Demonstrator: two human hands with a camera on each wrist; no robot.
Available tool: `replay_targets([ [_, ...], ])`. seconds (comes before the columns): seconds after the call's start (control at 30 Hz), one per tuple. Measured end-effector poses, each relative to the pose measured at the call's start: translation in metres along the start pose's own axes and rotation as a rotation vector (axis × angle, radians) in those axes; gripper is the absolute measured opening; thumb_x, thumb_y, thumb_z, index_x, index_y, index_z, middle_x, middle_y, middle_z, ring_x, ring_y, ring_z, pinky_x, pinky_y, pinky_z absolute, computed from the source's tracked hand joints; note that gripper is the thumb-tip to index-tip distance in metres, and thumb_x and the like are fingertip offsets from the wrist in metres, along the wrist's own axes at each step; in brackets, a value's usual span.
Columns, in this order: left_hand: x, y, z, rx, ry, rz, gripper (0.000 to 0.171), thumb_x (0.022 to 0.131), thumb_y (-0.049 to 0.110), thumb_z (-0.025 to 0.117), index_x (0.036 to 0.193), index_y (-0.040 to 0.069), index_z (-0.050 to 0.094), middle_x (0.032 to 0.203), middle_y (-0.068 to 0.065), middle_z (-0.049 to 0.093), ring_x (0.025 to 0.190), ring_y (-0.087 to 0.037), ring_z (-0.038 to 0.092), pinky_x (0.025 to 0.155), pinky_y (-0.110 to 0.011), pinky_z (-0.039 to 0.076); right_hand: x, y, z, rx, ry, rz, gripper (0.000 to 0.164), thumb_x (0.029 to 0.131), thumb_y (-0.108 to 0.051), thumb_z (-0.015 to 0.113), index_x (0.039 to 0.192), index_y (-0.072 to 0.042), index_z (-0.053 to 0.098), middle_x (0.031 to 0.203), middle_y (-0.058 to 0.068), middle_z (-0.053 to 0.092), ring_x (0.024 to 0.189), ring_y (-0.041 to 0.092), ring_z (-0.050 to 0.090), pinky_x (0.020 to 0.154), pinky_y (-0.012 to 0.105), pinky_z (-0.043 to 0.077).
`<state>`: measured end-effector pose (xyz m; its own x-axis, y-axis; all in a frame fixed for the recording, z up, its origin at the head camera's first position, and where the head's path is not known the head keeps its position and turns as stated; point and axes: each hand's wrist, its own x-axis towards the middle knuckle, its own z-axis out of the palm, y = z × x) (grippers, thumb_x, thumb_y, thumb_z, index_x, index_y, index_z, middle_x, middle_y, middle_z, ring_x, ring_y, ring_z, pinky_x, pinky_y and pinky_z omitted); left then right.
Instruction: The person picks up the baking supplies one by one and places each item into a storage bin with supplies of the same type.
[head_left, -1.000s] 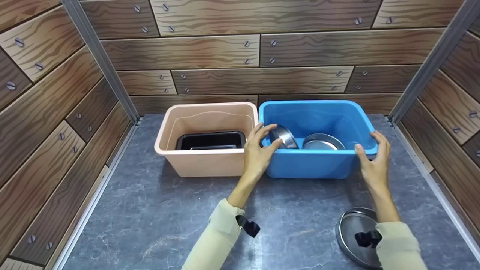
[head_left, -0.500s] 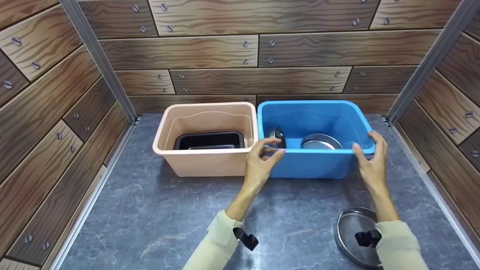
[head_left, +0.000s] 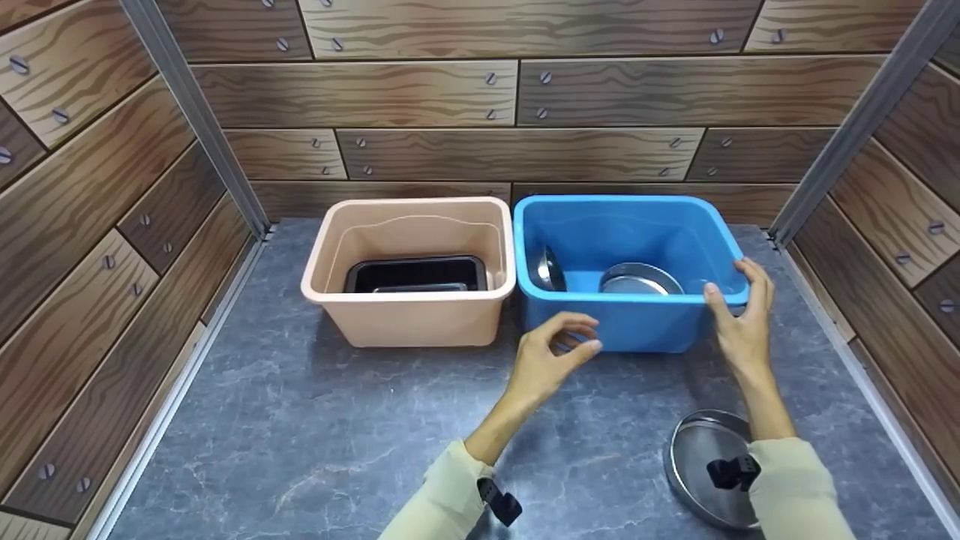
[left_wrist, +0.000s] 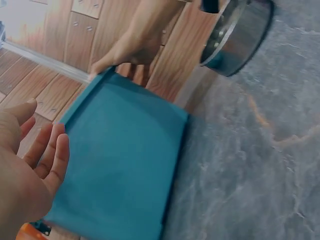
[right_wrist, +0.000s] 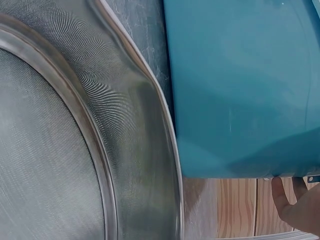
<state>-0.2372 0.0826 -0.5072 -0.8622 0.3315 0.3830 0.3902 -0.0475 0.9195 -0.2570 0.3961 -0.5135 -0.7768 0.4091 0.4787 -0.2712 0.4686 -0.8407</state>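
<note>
The blue bin (head_left: 615,322) stands at centre right. My right hand (head_left: 744,322) grips its front right corner, thumb on the rim and fingers round the side. My left hand (head_left: 553,356) hovers before the bin's front wall, holding nothing, its fingers loosely bent. A shiny round metal piece (head_left: 551,270) leans on edge against the bin's left wall. To its right a round metal tin (head_left: 637,279) lies on the bin floor, its lower part hidden by the front wall. Beneath my right forearm, a round mesh sieve (right_wrist: 45,140) rests on the table, partly covered by my sleeve.
Left of the blue bin, almost touching it, stands a peach bin (head_left: 412,322) with a black rectangular baking tin (head_left: 416,270) inside. Plank-patterned walls (head_left: 420,90) enclose the grey marbled table (head_left: 315,435) at the back and sides.
My left hand has let go of the shiny round piece and drawn back over the bin's front rim toward me. That piece now leans on the left wall. My right hand keeps its grip.
</note>
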Motion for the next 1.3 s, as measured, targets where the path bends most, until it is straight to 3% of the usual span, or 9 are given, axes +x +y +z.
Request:
replay_targets([
  [0.63,-0.022,-0.025,0.019,0.032,-0.115,-0.082,0.031,0.094,0.029,0.079,0.123,0.021,0.073,0.114,-0.006,0.075,0.095,-0.004,0.068,0.084,-0.029,0.059,0.001,-0.006,-0.005,-0.022,-0.057,0.022,0.063,0.097,-0.019,0.068,0.153,-0.004,0.044,0.162,0.01,0.032,0.149,0.029,0.028,0.124,0.036,0.017],
  [0.97,-0.029,-0.032,0.03,0.077,-0.177,-0.101,0.029,0.092,0.026,0.082,0.12,0.026,0.073,0.114,0.004,0.074,0.095,-0.003,0.067,0.086,-0.032,0.059,0.001,-0.011,-0.015,-0.043,-0.121,0.035,0.063,0.101,-0.019,0.067,0.156,-0.005,0.04,0.165,0.009,0.027,0.151,0.029,0.024,0.123,0.036,0.017],
  [1.13,-0.031,-0.034,0.036,0.1,-0.253,-0.096,0.035,0.09,0.026,0.083,0.124,0.023,0.073,0.117,0.001,0.073,0.1,-0.008,0.069,0.087,-0.03,0.059,0.002,-0.012,-0.018,-0.088,-0.16,0.063,0.064,0.103,-0.023,0.065,0.159,-0.009,0.037,0.167,0.007,0.023,0.151,0.028,0.024,0.115,0.031,0.027],
  [1.3,-0.034,-0.037,0.041,0.142,-0.348,-0.099,0.042,0.091,0.029,0.082,0.131,0.023,0.07,0.126,0.009,0.069,0.111,-0.012,0.067,0.089,-0.029,0.059,0.003,-0.012,-0.021,-0.122,-0.191,0.08,0.066,0.103,-0.023,0.064,0.161,-0.011,0.034,0.168,0.007,0.021,0.149,0.028,0.026,0.107,0.028,0.033],
])
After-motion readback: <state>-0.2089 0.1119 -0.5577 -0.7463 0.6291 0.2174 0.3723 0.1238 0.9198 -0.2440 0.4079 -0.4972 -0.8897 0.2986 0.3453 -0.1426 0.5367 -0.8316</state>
